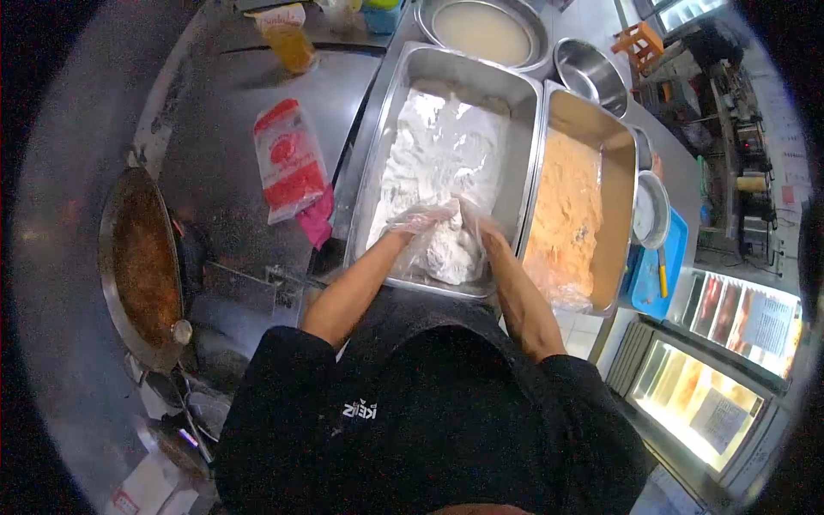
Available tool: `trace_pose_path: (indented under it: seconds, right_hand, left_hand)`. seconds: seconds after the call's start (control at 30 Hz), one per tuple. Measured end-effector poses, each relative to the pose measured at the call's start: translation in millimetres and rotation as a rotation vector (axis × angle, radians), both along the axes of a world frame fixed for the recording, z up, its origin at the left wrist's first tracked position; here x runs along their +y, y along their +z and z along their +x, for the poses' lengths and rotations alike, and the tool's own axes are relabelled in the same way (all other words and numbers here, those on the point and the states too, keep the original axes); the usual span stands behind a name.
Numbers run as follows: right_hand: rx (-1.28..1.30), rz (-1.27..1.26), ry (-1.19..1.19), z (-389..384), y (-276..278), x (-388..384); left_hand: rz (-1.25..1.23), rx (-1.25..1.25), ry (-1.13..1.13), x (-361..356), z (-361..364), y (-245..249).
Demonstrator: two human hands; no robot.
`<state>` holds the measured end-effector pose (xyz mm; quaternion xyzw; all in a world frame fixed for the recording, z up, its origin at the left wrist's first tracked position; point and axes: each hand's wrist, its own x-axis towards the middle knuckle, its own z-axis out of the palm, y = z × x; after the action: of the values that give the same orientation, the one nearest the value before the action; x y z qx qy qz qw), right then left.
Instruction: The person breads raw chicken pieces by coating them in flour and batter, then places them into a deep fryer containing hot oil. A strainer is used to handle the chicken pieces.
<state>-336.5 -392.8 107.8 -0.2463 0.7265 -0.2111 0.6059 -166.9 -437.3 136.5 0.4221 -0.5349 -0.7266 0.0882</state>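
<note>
A deep steel pan (525,163) in front of me holds a spread of white flour (438,159). Both my hands wear thin clear plastic gloves and are down at the pan's near end. My left hand (419,220) and my right hand (472,225) close from either side around a lump thickly coated in flour (451,254). What lies under the coating cannot be made out. The fingers are partly hidden by crumpled plastic and flour.
To the right, a second steel pan (620,154) contains an orange batter-like mix (562,215). Beyond are a bowl of cloudy liquid (485,33) and a steel bowl (592,75). A red-and-white packet (287,159) lies left; a large wok (146,257) stands farther left. A blue tray (674,266) is right.
</note>
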Motion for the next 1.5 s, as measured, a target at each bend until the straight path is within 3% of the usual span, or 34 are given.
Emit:
trace_pose_path:
  seconds: [0.03, 0.1, 0.13, 0.2, 0.23, 0.27, 0.37, 0.43, 0.47, 0.53, 0.57, 0.6, 0.63, 0.67, 0.73, 0.77, 0.83, 0.93, 0.97, 1.03, 1.1, 1.17, 1.2, 1.27, 1.3, 1.33, 1.37, 1.4, 1.43, 1.47, 1.5]
  right_hand:
    - [-0.02, 0.004, -0.07, 1, 21, -5]
    - [0.187, -0.157, 0.113, 7, 81, -4]
    - [0.306, -0.232, 0.194, 11, 111, -4]
    - [0.591, -0.586, 0.73, -17, 74, 4]
    - [0.285, -0.599, 0.473, -18, 56, 6]
    - [-0.015, -0.618, 0.206, -11, 61, 4]
    - [0.056, -0.508, 0.155, -17, 68, 22]
    - [0.47, -0.629, 0.312, -23, 51, 41]
    - [0.682, -0.688, 0.39, -22, 48, 48]
    - [0.544, -0.405, 0.218, 4, 44, 44]
    - [0.455, -0.412, -0.016, 19, 10, 46]
    - [0.363, -0.416, -0.25, 24, -10, 48]
    - [0.486, -0.522, 0.118, 23, 0, 50]
    - [0.177, -0.435, -0.151, 26, 22, 41]
    - [-0.454, -0.236, -0.675, 33, 71, 18]
    - [-0.388, -0.395, -0.596, 28, 67, 15]
    - [-0.254, -0.681, -0.426, 19, 52, 16]
    - [-0.032, -0.582, -0.088, -5, 58, 8]
    - [0.413, -0.346, 0.229, 12, 163, 5]
    - [0.581, -0.526, 0.377, 12, 99, 15]
    - [0.651, -0.679, 0.413, 8, 59, 25]
    - [0.347, -0.542, 0.171, 8, 108, 34]
    - [0.204, -0.474, 0.044, 9, 124, 37]
    - [0.491, -0.501, 0.219, 8, 78, 68]
    - [0.881, -0.608, 0.45, 4, 18, 83]
    - [1.128, -0.647, 0.528, 6, -29, 95]
    - [1.348, -0.685, 0.56, 11, -75, 101]
    - [0.895, -0.631, 0.342, 20, -73, 91]
    - [0.313, -0.621, -0.078, 30, -68, 80]
    - [-0.02, -0.567, -0.45, 40, -65, 70]
    - [-0.138, -0.49, -0.536, 41, -15, 56]
  left_hand:
    - [-0.024, 0.022, 0.017, -6, -7, -13]
    - [-0.07, 0.298, 0.018, -10, -3, 17]
    - [-0.043, 0.261, 0.0, -12, -2, 33]
    - [-0.122, 0.229, 0.049, -10, 1, 74]
    - [-0.231, 0.228, 0.113, -6, 3, 106]
    - [-0.255, 0.221, 0.069, -3, 9, 105]
    - [-0.321, 0.354, 0.021, 6, 27, 67]
    - [-0.58, -0.147, -0.45, -19, 37, 57]
    - [-0.439, -0.077, -0.357, -19, 38, 26]
    - [-0.163, 0.072, -0.151, -19, 38, -37]
    - [-0.169, 0.177, -0.156, -20, 35, -82]
    - [-0.027, 0.2, -0.04, -16, 28, -59]
    - [0.112, 0.231, 0.092, -13, 20, -34]
    - [0.239, 0.264, 0.232, -9, 13, -7]
    - [0.145, 0.135, 0.174, -5, 8, 11]
    - [-0.028, 0.174, 0.189, -6, 3, -1]
    - [0.013, 0.143, 0.187, -5, 1, 15]
    - [0.288, 0.215, 0.266, 2, 8, 37]
    - [0.2, 0.247, 0.219, -2, 14, 42]
    - [0.032, 0.315, 0.116, -6, 23, 54]
    - [-0.159, 0.082, 0.138, -15, 26, 73]
    - [-0.35, -0.162, 0.18, -19, 33, 87]
    - [-0.404, -0.307, 0.094, -17, 32, 86]
    - [-0.51, -0.59, -0.093, -9, 18, 83]
    - [-0.488, -0.563, -0.12, -12, 14, 80]
    - [-0.465, -0.535, -0.146, -15, 10, 77]
    - [-0.354, -0.347, -0.101, -20, 10, 61]
    - [-0.236, -0.163, -0.057, -22, 14, 36]
    - [-0.086, 0.258, 0.06, -21, 23, -51]
    - [-0.059, 0.281, 0.04, -19, 24, -46]
    - [-0.036, 0.31, 0.018, -16, 23, -32]
